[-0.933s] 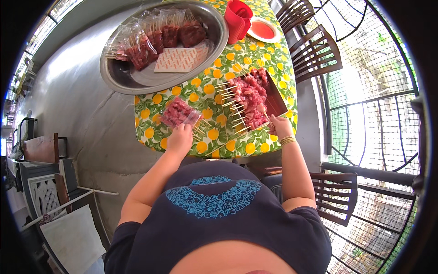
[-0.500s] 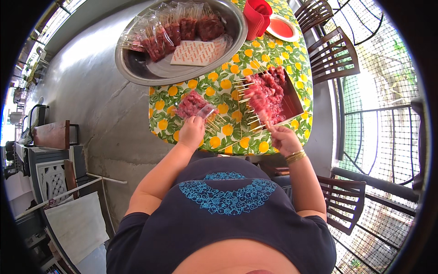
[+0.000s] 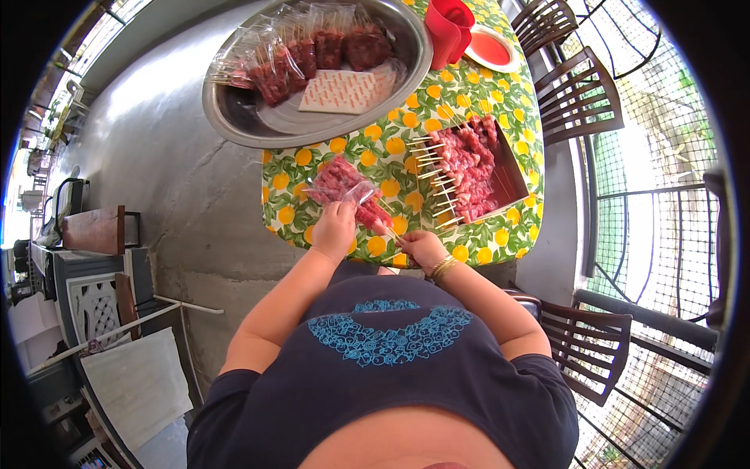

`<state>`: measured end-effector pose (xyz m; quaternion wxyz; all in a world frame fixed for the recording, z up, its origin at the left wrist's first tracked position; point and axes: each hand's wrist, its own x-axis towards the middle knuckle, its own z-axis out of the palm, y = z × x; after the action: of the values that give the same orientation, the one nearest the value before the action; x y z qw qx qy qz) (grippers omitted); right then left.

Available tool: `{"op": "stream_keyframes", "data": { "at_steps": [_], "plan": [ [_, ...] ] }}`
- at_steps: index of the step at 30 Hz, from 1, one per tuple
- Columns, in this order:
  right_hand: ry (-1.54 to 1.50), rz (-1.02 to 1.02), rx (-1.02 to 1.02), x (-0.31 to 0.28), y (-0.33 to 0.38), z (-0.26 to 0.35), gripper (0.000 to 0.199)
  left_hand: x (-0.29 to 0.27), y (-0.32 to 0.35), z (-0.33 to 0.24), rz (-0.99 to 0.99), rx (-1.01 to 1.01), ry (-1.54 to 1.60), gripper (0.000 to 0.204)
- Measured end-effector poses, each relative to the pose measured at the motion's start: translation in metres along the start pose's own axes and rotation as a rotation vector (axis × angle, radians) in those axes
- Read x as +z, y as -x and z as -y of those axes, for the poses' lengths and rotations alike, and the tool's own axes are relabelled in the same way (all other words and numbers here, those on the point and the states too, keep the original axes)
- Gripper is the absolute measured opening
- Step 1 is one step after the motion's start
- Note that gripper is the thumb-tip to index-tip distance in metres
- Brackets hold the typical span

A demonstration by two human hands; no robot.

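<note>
My left hand (image 3: pixel 336 223) pinches the mouth of a clear plastic bag (image 3: pixel 360 192) that lies on the table with raw meat skewers (image 3: pixel 337 177) inside. My right hand (image 3: pixel 423 248) grips the stick end of a single meat skewer (image 3: pixel 376 216). Its meat lies at the mouth of the bag, beside my left fingers; how far it reaches inside I cannot tell. To the right, a shallow dark red box (image 3: pixel 506 184) holds several raw meat skewers (image 3: pixel 467 168), their sticks poking out over its left side.
A large oval metal basin (image 3: pixel 269 137) at the back holds bagged skewers (image 3: pixel 316 51) and a patterned white packet (image 3: pixel 344 91). Next to it stand a red pitcher (image 3: pixel 449 35) and a plate with red liquid (image 3: pixel 491 50). Wooden chairs (image 3: pixel 578 94) line the right side. A fruit-patterned cloth (image 3: pixel 394 148) covers the table.
My right hand has moved left from the red box, bringing one skewer to the bag. My left hand has stayed at the bag's mouth. The whole view has shifted slightly.
</note>
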<state>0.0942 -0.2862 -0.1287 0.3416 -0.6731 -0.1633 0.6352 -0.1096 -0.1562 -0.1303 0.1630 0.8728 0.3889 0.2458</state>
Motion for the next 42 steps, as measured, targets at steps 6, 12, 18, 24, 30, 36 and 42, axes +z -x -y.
{"op": "stream_keyframes", "data": {
  "at_steps": [6,12,18,24,30,36,42],
  "plan": [
    [0.236,-0.077,-0.099,0.033,-0.048,0.028,0.019,0.004,0.006,0.004,0.019,0.080,-0.068,0.013],
    [0.521,-0.099,-0.240,0.041,-0.066,0.049,0.021,0.012,0.018,0.006,0.101,0.082,-0.121,0.015],
    [1.265,-0.206,-0.651,0.023,-0.071,0.081,0.020,0.012,0.023,0.013,0.026,-0.087,0.067,0.016],
    [1.368,-0.069,-0.851,0.031,-0.103,0.114,0.026,0.017,0.030,0.022,-0.068,-0.268,0.161,0.023],
    [1.570,0.155,-0.800,0.037,-0.103,0.133,0.025,0.014,0.033,0.028,0.014,-0.285,0.202,0.019],
    [0.879,0.306,-0.799,0.034,-0.058,0.141,0.013,-0.039,0.023,0.017,-0.072,-0.317,0.530,0.015],
    [0.878,0.148,-0.882,0.039,0.009,0.134,0.015,-0.095,0.012,-0.025,0.008,-0.427,0.515,0.014]
  ]
}}
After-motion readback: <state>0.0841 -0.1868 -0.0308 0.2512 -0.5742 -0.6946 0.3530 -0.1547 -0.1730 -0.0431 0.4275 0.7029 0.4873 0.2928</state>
